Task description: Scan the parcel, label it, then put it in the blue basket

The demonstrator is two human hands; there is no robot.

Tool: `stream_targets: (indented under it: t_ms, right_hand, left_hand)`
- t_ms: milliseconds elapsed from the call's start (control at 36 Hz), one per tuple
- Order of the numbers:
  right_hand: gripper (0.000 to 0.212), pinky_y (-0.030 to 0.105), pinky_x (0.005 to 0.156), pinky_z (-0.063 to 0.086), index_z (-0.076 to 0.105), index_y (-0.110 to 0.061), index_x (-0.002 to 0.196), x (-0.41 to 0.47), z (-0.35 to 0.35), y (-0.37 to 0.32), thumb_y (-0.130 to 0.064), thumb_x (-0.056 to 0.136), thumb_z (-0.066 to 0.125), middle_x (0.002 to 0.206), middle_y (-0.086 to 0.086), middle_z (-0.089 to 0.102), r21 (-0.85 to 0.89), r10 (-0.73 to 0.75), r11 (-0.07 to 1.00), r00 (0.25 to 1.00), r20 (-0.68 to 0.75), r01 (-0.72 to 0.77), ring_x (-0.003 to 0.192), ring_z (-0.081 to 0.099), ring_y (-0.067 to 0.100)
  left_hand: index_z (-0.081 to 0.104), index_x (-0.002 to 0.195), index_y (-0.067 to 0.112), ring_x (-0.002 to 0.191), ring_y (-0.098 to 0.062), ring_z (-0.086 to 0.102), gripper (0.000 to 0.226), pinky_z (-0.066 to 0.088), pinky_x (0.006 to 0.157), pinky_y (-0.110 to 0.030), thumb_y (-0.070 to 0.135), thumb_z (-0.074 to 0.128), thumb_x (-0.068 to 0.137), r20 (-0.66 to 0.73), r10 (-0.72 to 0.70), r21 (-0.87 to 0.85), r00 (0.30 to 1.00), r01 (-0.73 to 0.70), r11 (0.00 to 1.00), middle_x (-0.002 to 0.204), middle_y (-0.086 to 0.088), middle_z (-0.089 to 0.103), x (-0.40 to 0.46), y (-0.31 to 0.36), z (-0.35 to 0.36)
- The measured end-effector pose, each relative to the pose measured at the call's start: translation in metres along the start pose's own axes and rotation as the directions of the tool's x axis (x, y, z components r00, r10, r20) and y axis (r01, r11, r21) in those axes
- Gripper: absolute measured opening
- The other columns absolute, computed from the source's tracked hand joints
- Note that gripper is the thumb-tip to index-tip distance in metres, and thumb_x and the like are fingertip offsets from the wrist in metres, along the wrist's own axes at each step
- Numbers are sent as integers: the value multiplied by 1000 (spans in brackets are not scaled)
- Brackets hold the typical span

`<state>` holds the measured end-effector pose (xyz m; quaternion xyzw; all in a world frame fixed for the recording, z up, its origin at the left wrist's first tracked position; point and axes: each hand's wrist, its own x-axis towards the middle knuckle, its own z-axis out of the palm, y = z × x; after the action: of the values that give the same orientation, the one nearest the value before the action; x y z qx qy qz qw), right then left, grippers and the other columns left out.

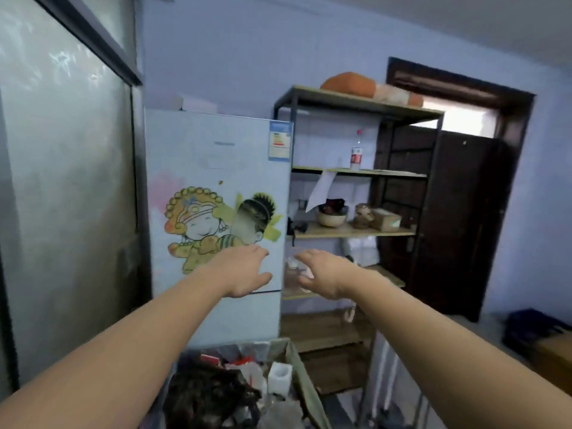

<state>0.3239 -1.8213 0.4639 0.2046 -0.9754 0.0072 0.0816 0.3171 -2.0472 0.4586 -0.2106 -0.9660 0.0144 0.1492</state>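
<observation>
Both arms stretch forward at chest height. My left hand (244, 270) is open, palm facing right, in front of a white fridge (216, 168) with a cartoon sticker. My right hand (322, 274) is open too, palm facing left, in front of a shelf rack (356, 178). The two hands are a short gap apart and hold nothing. No parcel, scanner, label or blue basket shows in this view.
A bin or bag of mixed rubbish (235, 394) sits below my arms at the fridge's foot. The rack holds a bottle (356, 154), a bowl (331, 216) and a small box (385, 219). A dark wooden door (464, 218) stands behind it. A dark bag (535, 332) lies at right.
</observation>
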Motion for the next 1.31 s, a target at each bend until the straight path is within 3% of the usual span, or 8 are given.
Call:
stream_targets:
  t_ms: [250, 583, 694, 833, 1028, 1306]
  right_hand:
    - [67, 45, 113, 39, 29, -19, 158, -146, -13, 102, -45, 100, 49, 160, 11, 38, -4, 381, 925, 924, 22, -381, 140, 43, 33]
    - [62, 41, 115, 35, 30, -15, 158, -380, -54, 219, -38, 102, 43, 161, 11, 37, -72, 726, 683, 686, -34, -727, 144, 39, 31]
    - [57, 44, 112, 39, 36, -19, 154, -448, -61, 250, -39, 101, 44, 157, 12, 42, -88, 778, 619, 625, -59, -780, 138, 46, 32]
    - [63, 46, 120, 32, 27, -20, 158, -508, -59, 281, -44, 102, 43, 166, 7, 29, -89, 814, 574, 579, -41, -814, 148, 34, 29]
    - [64, 39, 120, 27, 28, -15, 159, -558, -72, 332, -40, 102, 45, 167, 7, 26, -88, 845, 528, 533, -48, -844, 150, 30, 26]
    - [59, 40, 115, 36, 34, -19, 156, -600, -90, 417, -36, 100, 47, 160, 6, 37, -62, 894, 430, 434, -111, -901, 143, 41, 25]
  left_hand:
    - [38, 153, 20, 136, -27, 48, 66, 43, 108, -43, 57, 41, 98, 44, 323, -77, 945, -319, 945, 156, -4, 45, 45, 150, 10]
    - [32, 158, 22, 141, -29, 44, 67, 40, 113, -46, 56, 41, 101, -31, 587, -229, 809, -577, 784, 159, -5, 42, 63, 395, -13]
    - [40, 152, 20, 133, -31, 52, 62, 44, 107, -48, 55, 40, 101, -74, 656, -204, 751, -655, 727, 152, -7, 50, 59, 477, -21]
    - [40, 152, 18, 132, -29, 52, 62, 44, 106, -45, 53, 38, 101, -129, 718, -181, 683, -729, 661, 150, -7, 51, 55, 561, -23]
    - [37, 153, 20, 133, -29, 51, 65, 44, 108, -45, 57, 37, 100, -110, 770, -190, 628, -774, 604, 151, -6, 50, 85, 651, -16]
    - [34, 155, 19, 138, -30, 46, 68, 41, 111, -47, 58, 35, 99, -143, 832, -181, 536, -841, 510, 155, -7, 46, 152, 763, -14]
